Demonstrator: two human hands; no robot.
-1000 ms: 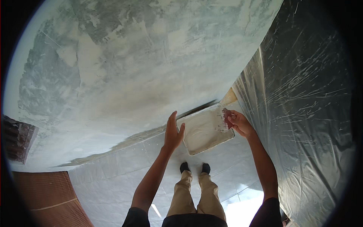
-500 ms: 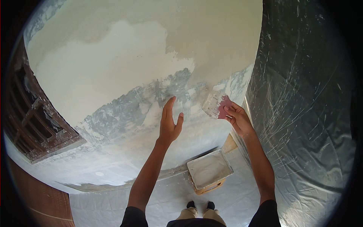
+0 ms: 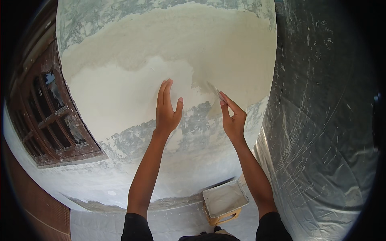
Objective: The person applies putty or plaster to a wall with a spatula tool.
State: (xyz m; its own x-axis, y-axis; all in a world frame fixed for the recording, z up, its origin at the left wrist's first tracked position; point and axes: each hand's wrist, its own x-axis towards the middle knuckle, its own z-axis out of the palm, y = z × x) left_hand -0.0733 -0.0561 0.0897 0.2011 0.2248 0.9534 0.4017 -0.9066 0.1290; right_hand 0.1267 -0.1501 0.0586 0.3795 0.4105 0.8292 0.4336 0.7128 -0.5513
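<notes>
My right hand (image 3: 234, 118) pinches a putty spreader (image 3: 216, 92), seen almost edge-on, its blade toward the wall. It is at the border between damp beige putty and whiter putty on the wall (image 3: 108, 94). Whether the blade touches the surface I cannot tell. To the left, my left hand (image 3: 167, 110) is raised before the white area with nothing in it, fingers stretched out and thumb apart. Below both hands runs a band of patchy grey-blue wall.
A rectangular tray of pale putty (image 3: 225, 199) rests on a yellow stool (image 3: 223, 217) at the wall's foot. On the left is a brown wooden window (image 3: 60, 120) with dark panes. Splattered plastic sheeting (image 3: 317, 160) hangs on the right, and more sheeting (image 3: 177, 223) covers the floor.
My right hand has moved up and left along the wall, and the spreader has turned from face-on to edge-on. My left hand is higher too. The view has tilted up.
</notes>
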